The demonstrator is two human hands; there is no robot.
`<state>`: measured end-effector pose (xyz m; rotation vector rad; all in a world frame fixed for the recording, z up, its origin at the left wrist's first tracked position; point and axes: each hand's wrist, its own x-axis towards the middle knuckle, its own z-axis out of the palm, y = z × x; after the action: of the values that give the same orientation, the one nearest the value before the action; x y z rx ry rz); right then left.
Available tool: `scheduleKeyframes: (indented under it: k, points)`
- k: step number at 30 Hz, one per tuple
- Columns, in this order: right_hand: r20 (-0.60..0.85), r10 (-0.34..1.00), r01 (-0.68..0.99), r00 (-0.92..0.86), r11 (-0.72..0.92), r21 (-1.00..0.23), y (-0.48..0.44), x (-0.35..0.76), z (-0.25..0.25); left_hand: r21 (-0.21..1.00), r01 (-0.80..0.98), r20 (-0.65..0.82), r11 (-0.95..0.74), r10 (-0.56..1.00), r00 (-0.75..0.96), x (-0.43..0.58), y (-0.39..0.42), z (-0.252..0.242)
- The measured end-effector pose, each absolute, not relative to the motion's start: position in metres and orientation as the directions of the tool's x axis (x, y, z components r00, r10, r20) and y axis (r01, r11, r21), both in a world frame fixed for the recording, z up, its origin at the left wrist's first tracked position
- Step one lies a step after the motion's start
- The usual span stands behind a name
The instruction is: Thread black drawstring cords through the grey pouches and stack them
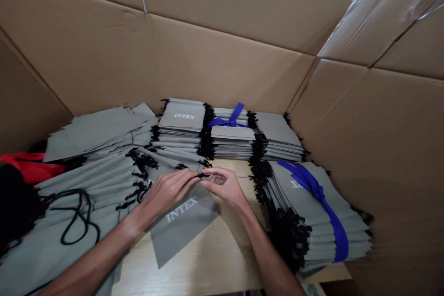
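A grey drawstring pouch [189,236] with white INTEX lettering hangs tilted over the table beneath my hands. At its upper edge, my left hand [173,187] has its fingers closed on the pouch's black cord [204,175]. Facing it, my right hand [224,184] pinches the same cord between thumb and index finger, the other fingers curled. My fingertips partly cover the cord, so its exact shape there is hidden. Left of my left hand lies an overlapping row of grey pouches [100,175] with knotted black cords.
Cardboard walls [229,51] enclose the wooden table [194,277]. Stacked pouches [183,125] stand at the back, beside a bundle [232,136] tied with blue ribbon. Another ribbon-tied bundle [312,208] sits at right. Loose black cord [81,217] and red fabric [29,169] lie at left.
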<state>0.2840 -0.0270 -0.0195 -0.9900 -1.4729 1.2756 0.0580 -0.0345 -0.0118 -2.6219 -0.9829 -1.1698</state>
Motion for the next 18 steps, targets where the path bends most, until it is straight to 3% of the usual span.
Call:
scheduleKeyframes:
  k: [9,18]
  points:
    - [0.113,0.958,0.010,-0.263,0.120,-0.993,-0.025,0.286,-0.024,0.391,0.640,0.459,-0.661,0.743,0.486,0.060,-0.035,-0.024]
    - [-0.045,0.910,0.041,-0.412,-0.031,-0.999,-0.020,0.295,-0.029,0.348,0.670,0.334,-0.655,0.755,0.565,0.060,-0.037,-0.029]
